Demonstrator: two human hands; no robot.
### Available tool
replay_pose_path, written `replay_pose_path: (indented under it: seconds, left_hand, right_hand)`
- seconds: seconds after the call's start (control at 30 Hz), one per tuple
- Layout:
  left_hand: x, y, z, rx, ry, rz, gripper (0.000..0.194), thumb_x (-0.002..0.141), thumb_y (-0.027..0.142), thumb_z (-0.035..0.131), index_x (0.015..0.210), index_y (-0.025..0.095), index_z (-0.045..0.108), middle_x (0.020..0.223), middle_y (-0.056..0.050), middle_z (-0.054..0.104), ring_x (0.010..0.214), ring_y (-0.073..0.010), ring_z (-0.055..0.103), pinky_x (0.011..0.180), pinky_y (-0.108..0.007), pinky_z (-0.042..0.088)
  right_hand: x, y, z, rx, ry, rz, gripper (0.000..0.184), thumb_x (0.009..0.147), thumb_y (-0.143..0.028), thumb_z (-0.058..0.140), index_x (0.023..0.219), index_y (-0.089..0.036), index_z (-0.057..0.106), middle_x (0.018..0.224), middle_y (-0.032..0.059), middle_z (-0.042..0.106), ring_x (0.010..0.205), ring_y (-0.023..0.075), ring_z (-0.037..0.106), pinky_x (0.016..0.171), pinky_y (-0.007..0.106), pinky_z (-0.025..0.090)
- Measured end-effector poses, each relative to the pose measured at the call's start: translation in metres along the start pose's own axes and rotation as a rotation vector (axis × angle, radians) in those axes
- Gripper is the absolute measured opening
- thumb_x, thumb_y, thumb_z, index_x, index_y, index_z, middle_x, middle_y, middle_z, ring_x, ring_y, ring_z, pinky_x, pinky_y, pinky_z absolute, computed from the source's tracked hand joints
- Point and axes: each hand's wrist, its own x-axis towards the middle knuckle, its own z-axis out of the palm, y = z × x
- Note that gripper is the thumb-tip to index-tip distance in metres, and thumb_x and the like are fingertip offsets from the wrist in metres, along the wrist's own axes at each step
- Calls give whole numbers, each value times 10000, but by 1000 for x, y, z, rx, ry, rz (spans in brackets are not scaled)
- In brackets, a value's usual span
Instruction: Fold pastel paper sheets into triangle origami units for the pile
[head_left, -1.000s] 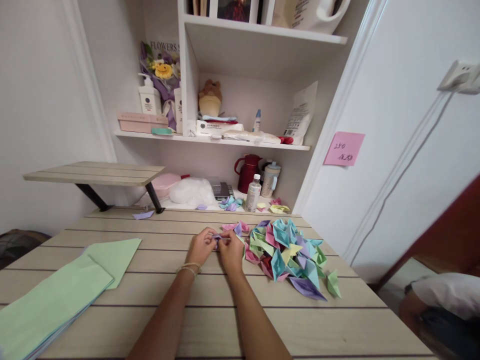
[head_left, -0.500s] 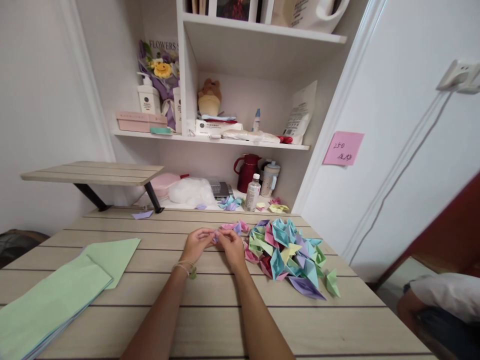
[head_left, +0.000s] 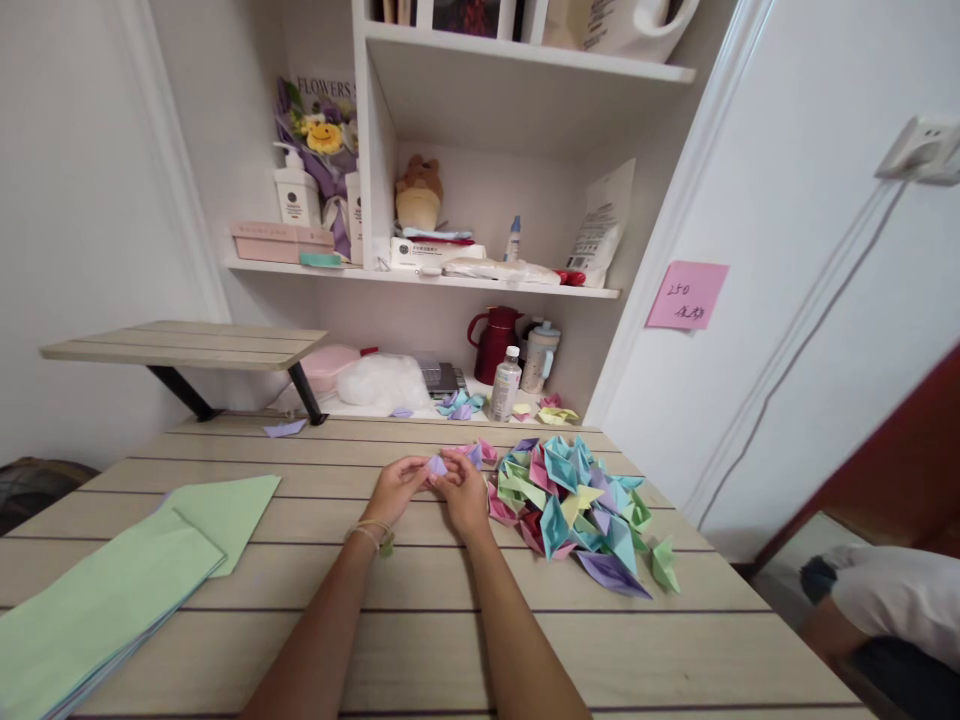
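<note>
Slatted wooden tabletop (head_left: 420, 625) below, white shelves (head_left: 540, 287) rising behind, and all the action is in the middle: left hand (head_left: 391, 488) and right hand (head_left: 466, 494) meet around a small purple paper (head_left: 437, 465), the fingers of both pinching it from either side! A second ago only a dark sliver peeped out between them; now a pale, pointed face has come round into view, its lower part tucked behind the fingers, so it looks, by my judgement, like a fold being shaped rather than a piece finished with. Whether it touches the wood, we can't tell. Over to the right, a heaped pile of folded papers (head_left: 556, 526) crowds close to the right hand, and just beyond those fingers sits a pink folded piece (head_left: 487, 451), the nearest thing to be knocked if that hand swings outward. Out left, well apart, lie the green sheets (head_left: 112, 600), with a lilac piece (head_left: 285, 429) by the leg of the wooden riser (head_left: 187, 343); at the back a clear bottle (head_left: 505, 388) stands before the red jug (head_left: 495, 345), both well beyond reach of a stray elbow
</note>
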Motion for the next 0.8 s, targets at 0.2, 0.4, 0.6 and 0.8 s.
replay_pose_path:
  seconds: [0.2,0.4,0.6,0.8]
  left_hand:
    - [1,3,-3,163,65,119,267,596,343,690,747,123,677,766,-76,693,728,-182,625,687,-281,501]
    - [0,3,-4,309,40,183,205,615,317,674,713,137,684,731,-71,690,717,-188,622,673,-277,493]
    - [-1,6,-4,326,130,187,163,601,300,678,646,143,680,679,-62,690,670,-178,618,665,-262,475]
    - [1,2,-5,210,166,139,190,570,295,698,659,130,672,690,-68,693,679,-179,626,658,-262,478]
  right_hand:
    - [-2,-10,0,-274,21,-158,199,700,-266,602,869,-181,661,827,48,675,746,180,612,699,294,487]
    - [-5,-16,-1,-491,65,-239,115,722,-258,577,727,-185,666,743,38,669,684,175,593,655,273,458]
    - [-7,-16,-1,-575,4,-297,121,748,-241,529,694,-180,618,697,26,636,692,170,563,673,269,427]
    - [-8,-18,-1,-614,4,-289,122,724,-255,538,710,-189,640,754,27,630,678,158,560,663,256,423]
